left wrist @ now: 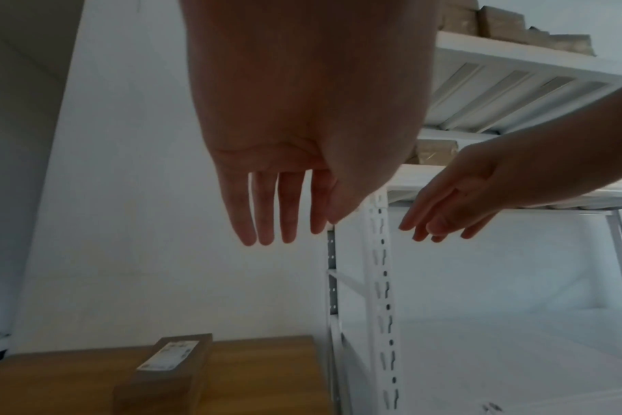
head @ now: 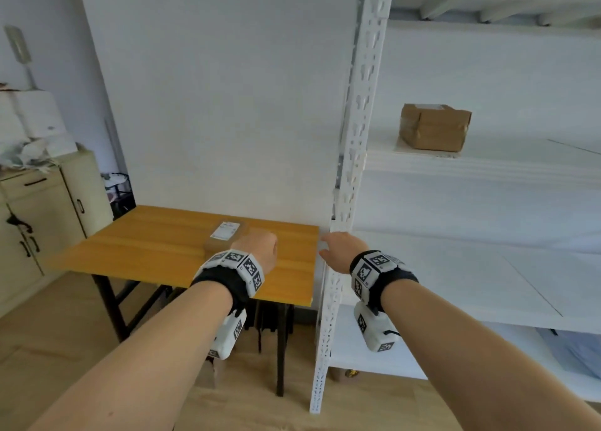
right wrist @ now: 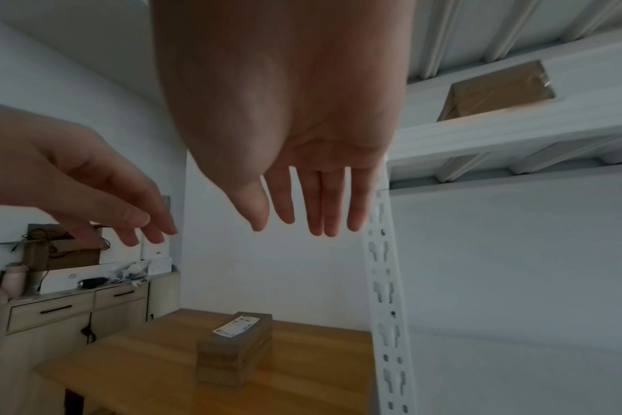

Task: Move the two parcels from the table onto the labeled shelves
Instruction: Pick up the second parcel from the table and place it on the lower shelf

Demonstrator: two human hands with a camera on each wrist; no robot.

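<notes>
A brown cardboard parcel (head: 224, 237) with a white label lies on the wooden table (head: 146, 245), also seen in the left wrist view (left wrist: 167, 370) and the right wrist view (right wrist: 237, 351). A second brown parcel (head: 435, 126) sits on a white shelf (head: 487, 164) of the rack, visible too in the right wrist view (right wrist: 494, 89). My left hand (head: 257, 247) hovers above the table parcel with straight fingers (left wrist: 267, 213), holding nothing. My right hand (head: 341, 248) hangs empty by the rack's post, fingers (right wrist: 316, 202) spread.
The white perforated rack post (head: 354, 157) stands at the table's right edge. A lower white shelf (head: 455, 277) lies to the right. A beige cabinet (head: 42, 216) with clutter on top stands at the left. More brown parcels (left wrist: 494, 22) sit on upper shelves.
</notes>
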